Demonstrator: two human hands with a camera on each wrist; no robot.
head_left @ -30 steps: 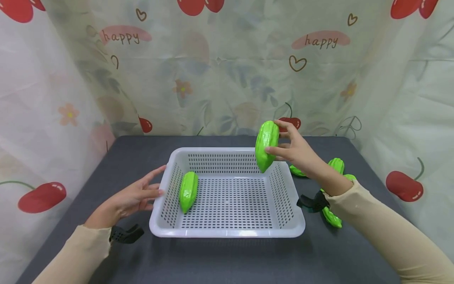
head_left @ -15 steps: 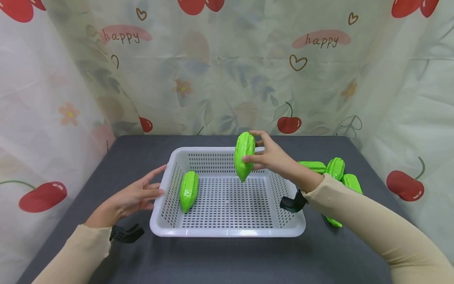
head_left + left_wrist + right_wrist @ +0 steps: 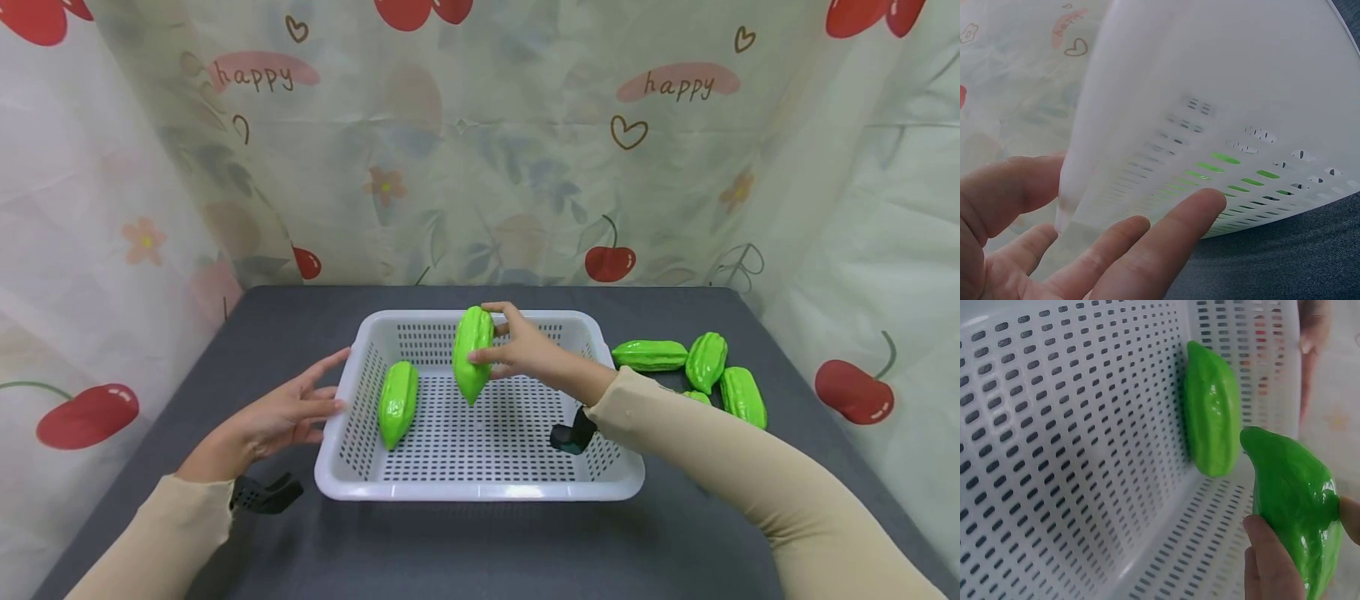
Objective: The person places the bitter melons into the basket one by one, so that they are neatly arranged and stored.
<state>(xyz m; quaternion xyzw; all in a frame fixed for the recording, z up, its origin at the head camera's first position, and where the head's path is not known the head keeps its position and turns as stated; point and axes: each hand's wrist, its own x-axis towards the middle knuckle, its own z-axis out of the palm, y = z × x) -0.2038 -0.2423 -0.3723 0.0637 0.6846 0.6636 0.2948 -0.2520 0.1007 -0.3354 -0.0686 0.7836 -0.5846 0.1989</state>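
Green vegetable pinched in right hand, fingers curled round it, above basket at middle of tabletop. Left hand, fingers spread, at basket's left edge. Second vegetable inside, by left wall. More vegetables near tabletop's right edge.

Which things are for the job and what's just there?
For the job:
white perforated plastic basket
shiny green oblong thing held over it
matching green one inside
probably green ones outside it

Just there:
pale printed cloth backdrop
dark grey table
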